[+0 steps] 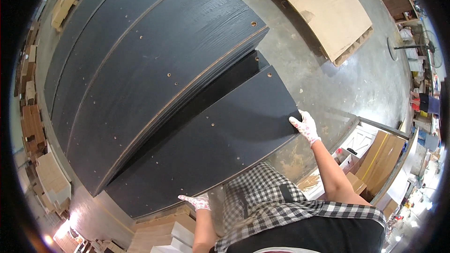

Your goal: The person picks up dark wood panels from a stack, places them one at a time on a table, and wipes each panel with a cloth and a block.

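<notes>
A dark grey-black panel (225, 133) with small drilled holes lies before me, its long near edge close to my apron. My right hand (307, 128), in a white glove with pink spots, grips its right end, thumb on top. Near the lower left, my left hand (199, 202), gloved alike, holds the near long edge; its other fingers are hidden beneath. Beyond a dark gap rises a taller stack of black panels (164, 61) with pale wood edges showing. Another dark panel end (257, 59) shows in the gap between them.
A stack of pale wood boards (323, 9) rests on a pallet at the far right. Cartons (375, 159) stand beside a metal-framed bench at right, and more boxes (164, 234) sit at lower left. A fan (427, 47) and another person (426, 103) are at the right rim.
</notes>
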Motion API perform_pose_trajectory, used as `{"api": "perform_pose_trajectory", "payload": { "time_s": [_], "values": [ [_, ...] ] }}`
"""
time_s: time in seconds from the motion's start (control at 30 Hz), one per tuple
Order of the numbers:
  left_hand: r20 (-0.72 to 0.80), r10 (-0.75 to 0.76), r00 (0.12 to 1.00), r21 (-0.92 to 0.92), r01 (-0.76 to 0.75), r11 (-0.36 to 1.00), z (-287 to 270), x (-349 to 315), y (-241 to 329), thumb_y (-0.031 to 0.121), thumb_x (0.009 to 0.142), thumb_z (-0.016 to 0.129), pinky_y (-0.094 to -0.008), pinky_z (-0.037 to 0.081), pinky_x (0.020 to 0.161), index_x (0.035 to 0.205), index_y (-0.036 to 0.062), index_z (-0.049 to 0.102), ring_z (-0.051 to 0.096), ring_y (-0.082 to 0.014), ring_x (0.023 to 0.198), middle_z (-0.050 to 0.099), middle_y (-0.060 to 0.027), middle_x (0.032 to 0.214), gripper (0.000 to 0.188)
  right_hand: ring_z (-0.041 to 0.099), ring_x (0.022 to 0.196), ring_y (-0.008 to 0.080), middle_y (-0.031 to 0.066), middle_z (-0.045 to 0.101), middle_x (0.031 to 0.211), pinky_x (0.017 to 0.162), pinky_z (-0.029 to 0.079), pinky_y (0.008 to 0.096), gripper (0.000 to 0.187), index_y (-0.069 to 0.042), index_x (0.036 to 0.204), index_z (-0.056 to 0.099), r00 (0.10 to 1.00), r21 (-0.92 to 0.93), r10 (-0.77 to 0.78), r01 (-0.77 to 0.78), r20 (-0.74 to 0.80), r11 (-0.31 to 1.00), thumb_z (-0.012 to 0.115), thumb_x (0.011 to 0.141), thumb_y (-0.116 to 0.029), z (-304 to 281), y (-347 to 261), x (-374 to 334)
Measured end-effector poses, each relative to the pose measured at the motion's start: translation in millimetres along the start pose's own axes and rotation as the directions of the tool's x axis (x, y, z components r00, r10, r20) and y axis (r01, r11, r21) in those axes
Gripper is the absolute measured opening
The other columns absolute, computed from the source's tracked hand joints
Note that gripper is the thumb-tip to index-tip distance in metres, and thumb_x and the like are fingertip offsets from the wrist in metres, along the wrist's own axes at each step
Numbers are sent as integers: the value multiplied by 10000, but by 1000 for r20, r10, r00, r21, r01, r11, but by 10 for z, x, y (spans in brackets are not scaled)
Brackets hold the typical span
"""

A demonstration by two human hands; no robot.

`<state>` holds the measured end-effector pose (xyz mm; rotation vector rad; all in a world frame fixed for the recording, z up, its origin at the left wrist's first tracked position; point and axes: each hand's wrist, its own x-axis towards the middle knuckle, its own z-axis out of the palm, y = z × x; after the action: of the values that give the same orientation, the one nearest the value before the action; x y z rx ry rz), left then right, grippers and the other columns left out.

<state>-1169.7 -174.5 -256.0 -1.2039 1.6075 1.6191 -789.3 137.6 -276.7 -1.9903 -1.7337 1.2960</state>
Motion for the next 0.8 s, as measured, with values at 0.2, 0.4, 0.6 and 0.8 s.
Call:
{"api": "perform_pose_trajectory", "payload": {
  "time_s": [0.2, 0.4, 0.6, 0.8],
  "values": [
    [-14, -35, 999, -125, 32, 992, -147, 204, -118, 877, 825, 290, -547, 200, 1206, 1527, 138, 358, 285, -353, 1435, 324, -70, 1590, 1021, 636, 1026, 320, 179, 672, 1103, 926, 480, 404, 481, -54, 1184, 660, 995, -44, 51, -47, 88, 998, 755, 818, -351, -245, 331, 60],
    [71, -180, 981, -223, 192, 956, -121, -105, -372, 899, 806, 290, -567, 184, 1205, 1537, 156, 335, 261, -331, 1451, 285, -70, 1604, 1043, 618, 1072, 340, 180, 651, 1160, 964, 471, 413, 467, -36, 1214, 630, 984, -319, 103, -53, 144, 946, 762, 818, -246, -769, 292, 246],
    [218, -171, 961, -363, 243, 900, -1019, 538, -562, 861, 777, 474, -595, 265, 1170, 1563, 176, 254, 284, -338, 1437, 247, -84, 1610, 1065, 611, 1098, 345, 174, 651, 1180, 978, 472, 426, 416, -23, 1219, 620, 744, -568, -668, 544, -16, 618, 732, 850, -180, -134, -1313, 398],
    [-215, -145, 966, -371, 57, 927, -683, 353, 674, 814, 886, 305, -523, 222, 1201, 1563, 122, 267, 298, -310, 1451, 271, -113, 1610, 969, 605, 1123, 342, 169, 653, 1199, 988, 465, 450, 633, -33, 1205, 643, 373, -189, -633, 921, 678, 341, 603, 881, -576, 1868, -2883, -88]
  ]
}}
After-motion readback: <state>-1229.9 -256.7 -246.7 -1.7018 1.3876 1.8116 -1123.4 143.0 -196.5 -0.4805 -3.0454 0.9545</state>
